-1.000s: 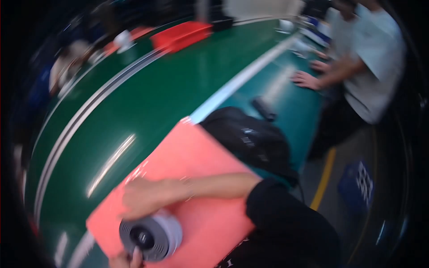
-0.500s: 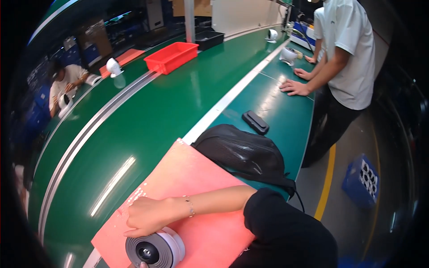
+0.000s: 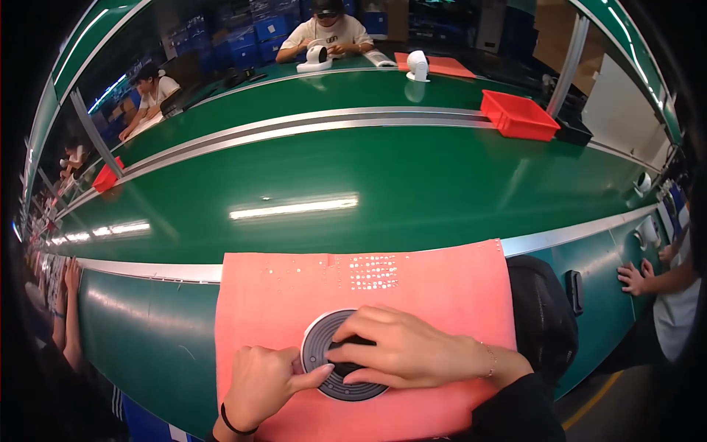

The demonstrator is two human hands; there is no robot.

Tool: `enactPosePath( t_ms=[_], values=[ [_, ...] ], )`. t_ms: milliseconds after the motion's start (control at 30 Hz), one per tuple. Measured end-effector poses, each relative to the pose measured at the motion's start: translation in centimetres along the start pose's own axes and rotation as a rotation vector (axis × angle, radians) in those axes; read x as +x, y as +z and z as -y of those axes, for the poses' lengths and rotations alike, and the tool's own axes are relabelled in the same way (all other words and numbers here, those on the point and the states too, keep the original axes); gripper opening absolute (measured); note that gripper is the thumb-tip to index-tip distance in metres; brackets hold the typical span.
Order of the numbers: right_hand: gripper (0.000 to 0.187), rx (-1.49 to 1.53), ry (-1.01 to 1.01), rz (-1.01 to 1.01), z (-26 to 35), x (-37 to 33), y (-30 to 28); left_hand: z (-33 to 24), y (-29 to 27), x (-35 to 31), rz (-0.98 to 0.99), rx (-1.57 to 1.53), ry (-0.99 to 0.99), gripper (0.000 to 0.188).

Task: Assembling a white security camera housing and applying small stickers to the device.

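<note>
Head view: on the mat (image 3: 449,295), the likely rigid disc (image 3: 346,390) is rim-pinched by left grip (image 3: 261,379), spanned by spread right grip (image 3: 416,346).

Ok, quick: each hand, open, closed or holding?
Left hand: curled at the device's left edge, thumb over its rim; firm grip can't be told.
Right hand: part open, fingers bent over the device's middle; grip can't be told.

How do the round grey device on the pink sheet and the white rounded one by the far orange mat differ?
The round grey device lies ringed face up on the pink sheet; the white rounded device stands upright on the green bench. The left hand and right hand touch the grey device; no hand touches the white one. Both show some white.
</note>
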State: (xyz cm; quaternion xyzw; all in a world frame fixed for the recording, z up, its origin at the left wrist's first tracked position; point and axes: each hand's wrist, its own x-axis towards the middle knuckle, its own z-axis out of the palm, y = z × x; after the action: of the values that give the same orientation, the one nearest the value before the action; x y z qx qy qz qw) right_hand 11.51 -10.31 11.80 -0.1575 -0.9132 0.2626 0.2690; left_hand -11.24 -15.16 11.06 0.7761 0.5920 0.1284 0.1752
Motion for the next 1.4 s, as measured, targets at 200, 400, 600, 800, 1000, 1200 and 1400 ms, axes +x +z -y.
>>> enactPosePath(
  t_ms=[200, 400, 600, 800, 1000, 1200, 1400],
  values=[
    [0.045, 0.118, -0.101, 0.022, 0.4, -0.4, 0.9, -0.2, 0.4, 0.1, -0.058, 0.104, 0.111, 0.049],
    [0.057, -0.061, 0.384, -0.165, -2.4, 0.0, 0.9, -0.6, -0.5, 1.1, 0.169, 0.144, -0.017, 0.042],
    [0.06, 0.213, 0.643, 0.085, -3.5, -0.1, 0.7, 0.9, 3.1, -0.1, 0.416, -1.034, -0.283, 0.054],
    [0.058, 0.309, 0.558, -0.094, -0.8, 0.6, -1.0, -0.8, 1.1, -0.7, 0.098, -1.241, -0.183, 0.077],
    [0.072, 0.153, 0.073, -0.561, -2.7, 0.4, -1.2, -2.3, -0.1, 2.4, -0.31, -0.554, 0.396, 0.092],
    [0.066, 0.167, 0.12, -0.671, -4.9, 0.4, -1.8, -1.8, 0.5, 5.6, -0.329, -0.549, 0.41, 0.093],
    [0.103, 0.305, 0.269, -0.73, -3.3, -0.3, -2.6, 0.7, 1.4, 8.4, -0.244, -1.419, 0.237, 0.078]
  ],
)
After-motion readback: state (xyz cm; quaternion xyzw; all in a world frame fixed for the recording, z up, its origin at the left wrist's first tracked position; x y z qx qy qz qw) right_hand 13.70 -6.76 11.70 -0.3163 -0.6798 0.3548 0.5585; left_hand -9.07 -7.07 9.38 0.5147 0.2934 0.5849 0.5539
